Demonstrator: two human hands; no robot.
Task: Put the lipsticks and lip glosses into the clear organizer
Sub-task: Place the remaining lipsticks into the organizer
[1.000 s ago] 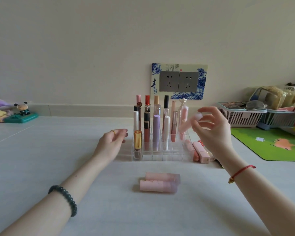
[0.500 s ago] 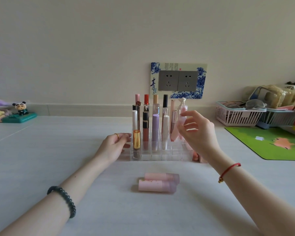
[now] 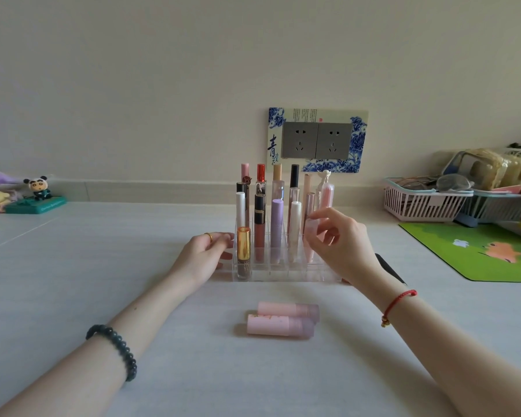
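- The clear organizer (image 3: 298, 273) stands on the white table (image 3: 73, 281) at the centre of the frame, with upright lipsticks and lip glosses filling its rear rows.
- A gold-capped tube (image 3: 243, 245) stands alone in the front left compartment; a lilac tube (image 3: 276, 224) stands behind it, nearer the middle.
- The right hand (image 3: 340, 245) pinches a pale pink lip gloss (image 3: 309, 236) between thumb and fingertips. The gloss stands slightly tilted with its lower end in a compartment at the organizer's right end; which row cannot be told.
- The left hand (image 3: 203, 254) grips nothing: its loosely bent fingers touch the organizer's left wall.
- The hands are apart, one at each end of the organizer.
- Two pink lipsticks (image 3: 283, 319) lie side by side, touching, on the table below centre, in front of the organizer.
- A green mat (image 3: 478, 251) and two baskets (image 3: 424, 203) sit at the right edge, and a panda figurine (image 3: 38, 188) at the left edge.
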